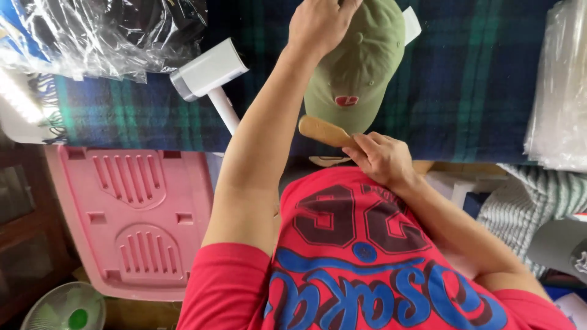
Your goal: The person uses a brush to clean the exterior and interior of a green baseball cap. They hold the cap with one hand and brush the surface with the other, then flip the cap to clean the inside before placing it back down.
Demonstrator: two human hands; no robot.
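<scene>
Far left, a small green fan [67, 308] sits on the floor beside a pink plastic stool [131, 220], and above them lie clear plastic bags [98, 33] with dark cloth inside. A white handheld steamer [208, 73] rests on the plaid blanket [477, 79], just left of the arm, its handle pointing back toward the person.

The left hand [318, 21] reaches up and over, fingers curled down on the crown of the green cap [361, 61], pinning it to the blanket. The cap's long axis runs away from the person, its near edge just above the right hand [382, 157]. That hand is closed around a wooden brush [324, 131], which angles up and left and touches the cap's near edge.

The blanket is open to the right, up to a stack of clear bags [559, 91]. A grey cap [559, 244] sits lower right.
</scene>
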